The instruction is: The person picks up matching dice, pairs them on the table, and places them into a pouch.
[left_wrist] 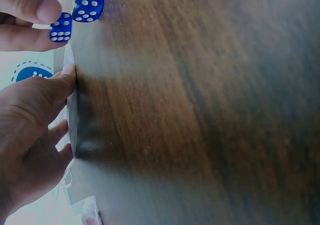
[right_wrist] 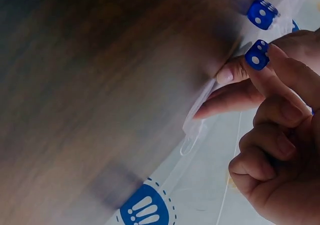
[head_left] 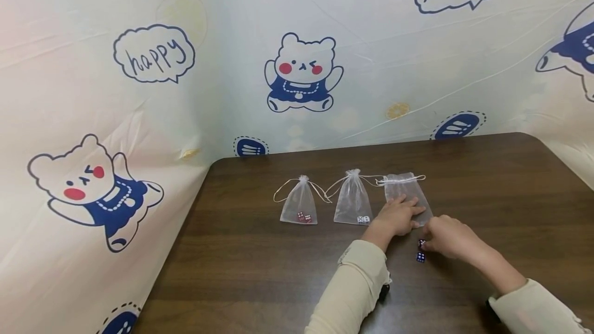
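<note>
A flat white organza drawstring bag point(head_left: 402, 185) lies at the right end of a row, and my left hand point(head_left: 396, 216) rests on it with fingers spread. Just beside it, my right hand point(head_left: 452, 237) pinches a blue die point(left_wrist: 61, 29) between thumb and index finger; its other fingers are curled, as the right wrist view shows. A second blue die point(head_left: 420, 257) sits on the table near the right fingertips. In the right wrist view the left thumb point(right_wrist: 227, 75) touches the edge of the bag.
Two drawn-shut organza bags stand to the left: one bag point(head_left: 299, 205) holds red dice, the other point(head_left: 352, 202) white dice. All are on a brown wooden table point(head_left: 241, 267). Behind it hangs a printed cloth point(head_left: 223, 66) with bears and "happy" bubbles.
</note>
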Available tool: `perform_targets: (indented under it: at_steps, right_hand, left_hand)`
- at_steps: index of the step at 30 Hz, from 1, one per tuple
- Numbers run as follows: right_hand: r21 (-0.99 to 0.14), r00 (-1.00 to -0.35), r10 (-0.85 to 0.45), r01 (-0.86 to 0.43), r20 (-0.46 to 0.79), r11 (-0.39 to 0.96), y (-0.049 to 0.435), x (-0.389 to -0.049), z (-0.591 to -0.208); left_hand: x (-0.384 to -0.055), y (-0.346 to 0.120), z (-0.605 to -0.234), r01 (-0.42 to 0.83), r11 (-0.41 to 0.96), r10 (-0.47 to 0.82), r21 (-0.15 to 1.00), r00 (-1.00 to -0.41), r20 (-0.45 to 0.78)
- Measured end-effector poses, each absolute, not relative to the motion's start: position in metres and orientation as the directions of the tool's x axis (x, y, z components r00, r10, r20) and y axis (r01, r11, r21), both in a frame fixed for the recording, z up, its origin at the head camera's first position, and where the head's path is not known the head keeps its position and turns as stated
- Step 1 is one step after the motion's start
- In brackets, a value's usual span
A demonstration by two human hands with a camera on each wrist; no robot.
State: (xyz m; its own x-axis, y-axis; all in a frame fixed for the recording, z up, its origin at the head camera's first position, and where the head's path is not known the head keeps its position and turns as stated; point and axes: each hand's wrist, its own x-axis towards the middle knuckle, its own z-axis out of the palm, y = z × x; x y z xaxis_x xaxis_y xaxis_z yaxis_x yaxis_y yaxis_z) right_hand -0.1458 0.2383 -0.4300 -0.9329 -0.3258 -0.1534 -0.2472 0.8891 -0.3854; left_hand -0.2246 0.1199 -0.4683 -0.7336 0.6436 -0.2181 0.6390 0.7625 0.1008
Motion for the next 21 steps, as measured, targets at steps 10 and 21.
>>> perform_targets:
  at_steps: [10,21]
  right_hand:
    - [-0.345,-0.934,-0.315,-0.244,-0.168,0.906,0.2363,-0.1439,-0.4326]
    - [-0.326,-0.939,-0.306,-0.244,-0.154,0.913,0.2349,-0.1411,-0.4319]
  left_hand:
    - [-0.2248,0.1211,-0.4673,0.642,0.762,0.643,0.092,-0.732,-0.224]
    - [-0.2237,0.1199,-0.4664,0.635,0.765,0.640,0.109,-0.730,-0.239]
